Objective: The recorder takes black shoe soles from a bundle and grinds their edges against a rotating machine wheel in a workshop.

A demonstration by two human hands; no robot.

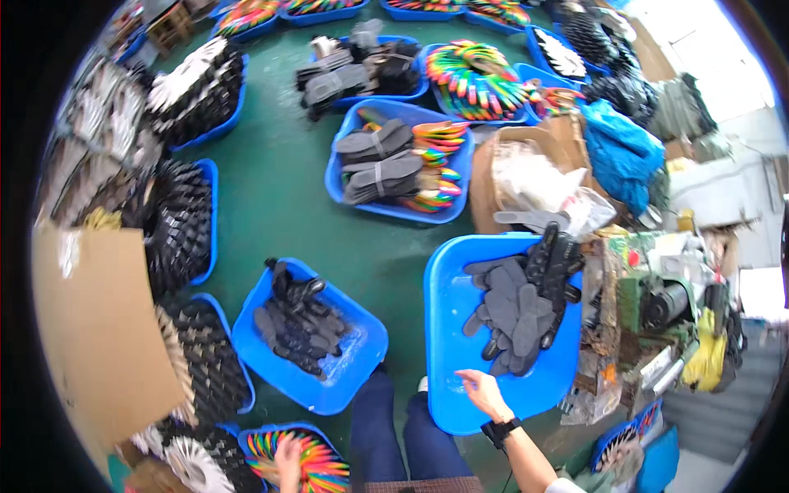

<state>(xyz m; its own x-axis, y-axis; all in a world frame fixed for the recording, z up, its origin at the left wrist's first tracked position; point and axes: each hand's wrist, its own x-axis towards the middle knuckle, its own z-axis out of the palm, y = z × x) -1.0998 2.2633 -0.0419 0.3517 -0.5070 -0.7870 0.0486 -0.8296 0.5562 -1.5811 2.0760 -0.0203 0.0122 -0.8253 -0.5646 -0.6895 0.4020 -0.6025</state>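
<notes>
My right hand, with a black watch on its wrist, reaches over the near side of a large blue tub. Its fingers are partly stretched out and I see nothing in them. Grey insole-shaped pieces lie piled in that tub, beside black soles. At the bottom left, my left hand is over a blue tub of rainbow-coloured soles. Its fingers are blurred, so their hold on any sole is unclear. Between my hands, a smaller blue tub contains black and grey sole pieces.
A cardboard sheet stands at the left, next to tubs of black soles. Ahead are a tub of bundled grey and rainbow pieces and an open cardboard box. A green machine stands at the right.
</notes>
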